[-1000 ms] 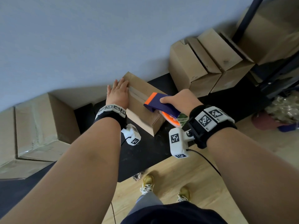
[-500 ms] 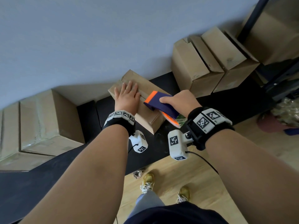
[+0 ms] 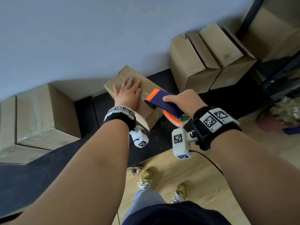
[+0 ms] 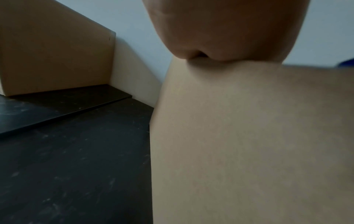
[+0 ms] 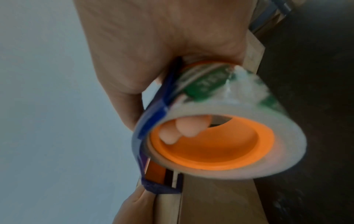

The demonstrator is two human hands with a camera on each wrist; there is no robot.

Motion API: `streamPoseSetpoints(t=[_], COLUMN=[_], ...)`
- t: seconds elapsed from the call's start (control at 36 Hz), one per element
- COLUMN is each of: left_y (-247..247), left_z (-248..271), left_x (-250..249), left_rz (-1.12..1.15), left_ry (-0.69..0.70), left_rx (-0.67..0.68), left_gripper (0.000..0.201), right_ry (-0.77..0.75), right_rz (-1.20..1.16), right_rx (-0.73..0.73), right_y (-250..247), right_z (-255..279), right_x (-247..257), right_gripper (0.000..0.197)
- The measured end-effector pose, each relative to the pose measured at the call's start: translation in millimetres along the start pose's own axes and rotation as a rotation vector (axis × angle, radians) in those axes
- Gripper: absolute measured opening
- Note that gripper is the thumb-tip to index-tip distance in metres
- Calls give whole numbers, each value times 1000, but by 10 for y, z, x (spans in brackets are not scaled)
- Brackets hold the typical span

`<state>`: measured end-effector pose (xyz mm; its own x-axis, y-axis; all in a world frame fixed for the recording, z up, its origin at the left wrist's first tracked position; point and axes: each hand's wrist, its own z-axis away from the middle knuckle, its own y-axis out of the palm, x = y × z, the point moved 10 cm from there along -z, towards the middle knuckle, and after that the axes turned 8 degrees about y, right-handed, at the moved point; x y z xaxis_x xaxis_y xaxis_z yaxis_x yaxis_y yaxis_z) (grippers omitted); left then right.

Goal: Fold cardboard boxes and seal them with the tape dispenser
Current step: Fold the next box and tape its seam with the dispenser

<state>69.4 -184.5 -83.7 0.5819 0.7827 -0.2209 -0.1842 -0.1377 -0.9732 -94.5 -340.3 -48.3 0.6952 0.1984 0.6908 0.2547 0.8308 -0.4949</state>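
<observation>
A small closed cardboard box (image 3: 146, 111) lies on the black table (image 3: 162, 140) near the wall. My left hand (image 3: 128, 92) presses flat on its top, fingers straight. In the left wrist view the heel of that hand (image 4: 226, 30) rests on the box (image 4: 249, 136). My right hand (image 3: 183, 101) grips the purple and orange tape dispenser (image 3: 164, 104), whose orange front edge sits on the box's top seam beside the left hand. The right wrist view shows the tape roll (image 5: 220, 128) on its orange core, two fingertips (image 5: 184, 128) poking inside it, above the box (image 5: 210, 204).
Two open-topped cardboard boxes (image 3: 211, 59) stand at the table's back right, and a larger one (image 3: 276, 26) sits on a dark rack. Taped boxes (image 3: 40, 117) are stacked at the left. The wall (image 3: 81, 38) is just behind the box. Wooden floor (image 3: 178, 172) lies below.
The left hand has slid from the box's left edge rightward onto its top, close to the dispenser. The dispenser has moved only slightly along the seam.
</observation>
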Motion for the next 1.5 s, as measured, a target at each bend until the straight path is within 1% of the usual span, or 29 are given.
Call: streamPoseSetpoints(t=[0.03, 0.11, 0.22, 0.31, 0.39, 0.47, 0.61, 0.75, 0.89, 1.03, 1.14, 1.25, 1.33, 1.42, 1.5], left_y=[2, -4, 4, 13, 5, -41, -129, 44, 38, 33, 37, 61, 61, 49, 13], left_z=[0, 3, 1, 10, -2, 15, 181, 294, 303, 298, 294, 280, 271, 269, 282], left_x=[-3, -15, -29, -34, -45, -76, -272, -419, -405, -433, -443, -432, -434, -443, -451], left_rz=[-5, -12, -28, -37, -33, -4, 94, 32, 92, 50, 31, 43, 36, 47, 106], left_ry=[-3, -4, 1, -1, -2, -16, 1, 56, 7, -2, 1, -11, -11, -4, -3], left_rx=[5, 16, 27, 37, 43, 0, -129, -88, -158, -133, -110, -86, -76, -82, -108], left_gripper=[47, 48, 48, 48, 49, 48, 47, 46, 44, 44, 45, 45, 45, 44, 44], right_ry=[3, 16, 67, 41, 13, -3, -24, -13, -28, -23, -47, -3, -9, -23, -32], right_rz=[0, 4, -20, 11, 28, 30, 5, -34, -56, -133, -113, -125, -123, -95, -78], right_rx=[-2, 0, -5, -8, -15, -20, -5, 22, 40, 44, 47, 50, 43, 37, 39], right_y=[-44, -130, -184, -175, -158, -146, -139, -112, -128, -156, -166, -169, -159, -138, -103], right_z=[17, 43, 82, 123, 148, 160, 171, 180, 225, 247, 258, 256, 254, 262, 265], right_x=[-35, -176, -396, -390, -358, -357, -347, -380, -407, -445, -448, -620, -627, -593, -604], right_gripper=[40, 46, 45, 47, 53, 55, 54, 53, 58, 53, 53, 49, 51, 55, 54])
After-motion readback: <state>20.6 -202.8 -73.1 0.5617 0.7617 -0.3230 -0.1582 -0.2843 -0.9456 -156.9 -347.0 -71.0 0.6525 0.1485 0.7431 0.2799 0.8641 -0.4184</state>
